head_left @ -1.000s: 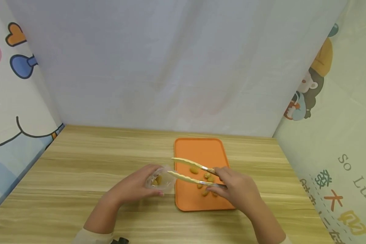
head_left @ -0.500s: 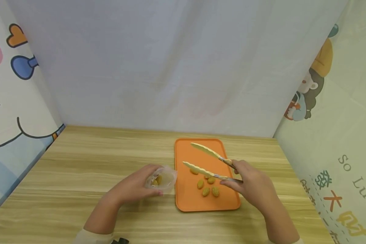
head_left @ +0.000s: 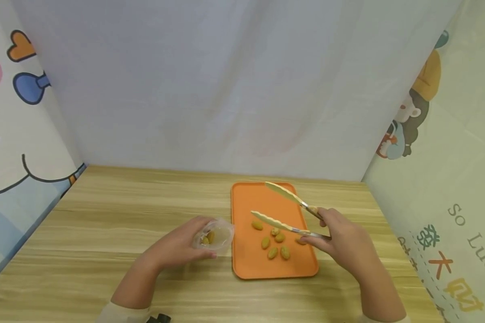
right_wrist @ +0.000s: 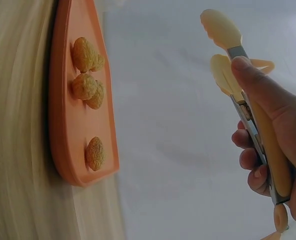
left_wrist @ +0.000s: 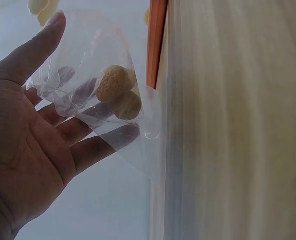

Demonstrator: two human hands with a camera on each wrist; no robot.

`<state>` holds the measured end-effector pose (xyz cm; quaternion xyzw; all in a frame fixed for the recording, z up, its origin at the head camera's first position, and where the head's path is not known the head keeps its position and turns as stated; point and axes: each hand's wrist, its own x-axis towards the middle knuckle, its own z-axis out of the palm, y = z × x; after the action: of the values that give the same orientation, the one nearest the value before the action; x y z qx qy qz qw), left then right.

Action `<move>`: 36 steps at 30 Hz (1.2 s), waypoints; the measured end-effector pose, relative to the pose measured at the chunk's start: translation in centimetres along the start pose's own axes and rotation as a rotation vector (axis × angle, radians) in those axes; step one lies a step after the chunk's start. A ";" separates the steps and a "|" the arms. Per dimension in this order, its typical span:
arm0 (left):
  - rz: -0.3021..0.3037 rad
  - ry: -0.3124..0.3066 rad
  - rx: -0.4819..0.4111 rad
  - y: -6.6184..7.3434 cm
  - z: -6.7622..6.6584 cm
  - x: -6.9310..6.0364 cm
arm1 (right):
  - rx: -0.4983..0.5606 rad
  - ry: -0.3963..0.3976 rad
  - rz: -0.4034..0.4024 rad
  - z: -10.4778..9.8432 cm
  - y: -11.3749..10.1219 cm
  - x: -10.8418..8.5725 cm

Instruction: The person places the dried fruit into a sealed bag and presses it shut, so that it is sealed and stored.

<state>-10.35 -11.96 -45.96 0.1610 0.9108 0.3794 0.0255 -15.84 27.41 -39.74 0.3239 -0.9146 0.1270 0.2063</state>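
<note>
My left hand [head_left: 186, 244] holds a clear plastic bag [left_wrist: 83, 45], its thin film creased, between thumb and fingers just left of the orange tray. A few wrinkled yellow-brown pieces [left_wrist: 114, 84], like dried fruit, lie inside it. My right hand [head_left: 343, 237] grips a pair of tongs [right_wrist: 268, 145] with pale yellow scalloped tips. The tongs' two arms are spread over the tray, and nothing shows between their tips. Several more wrinkled pieces [head_left: 284, 252] lie on the orange tray [head_left: 258, 197]; one is partly hidden by the tongs and right thumb.
A wood-grain table [head_left: 145, 193] carries everything. A white cloth [head_left: 210, 89] hangs behind it. Printed sheets stand at left and right. A small black object [head_left: 159, 318] shows at the bottom edge by the left sleeve.
My right hand has drawn the tongs away from the bag, to the right over the tray, and their arms have spread wider. My left hand and the bag stay in place.
</note>
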 end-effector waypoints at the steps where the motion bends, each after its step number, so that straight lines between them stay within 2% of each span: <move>1: 0.000 -0.001 0.000 0.0 0.0 0.0 | -0.002 -0.005 0.005 -0.1 0.1 0.0; 8: 0.004 0.002 -0.001 0.0 0.2 0.1 | 0.011 -0.056 0.042 -0.5 0.9 -0.3; 17: 0.017 -0.008 -0.008 0.6 0.3 0.1 | 0.033 -0.160 0.130 -1.6 1.5 -0.6; 28: 0.005 -0.017 -0.016 1.1 0.3 0.1 | 0.037 -0.189 0.162 -2.0 1.8 -0.8; 36: 0.008 -0.021 -0.014 1.1 0.2 0.0 | 0.045 -0.242 0.219 -2.7 2.3 -0.8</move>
<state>-10.06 -11.08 -45.35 0.1687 0.9071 0.3840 0.0348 -15.96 30.55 -37.89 0.2399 -0.9594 0.1293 0.0722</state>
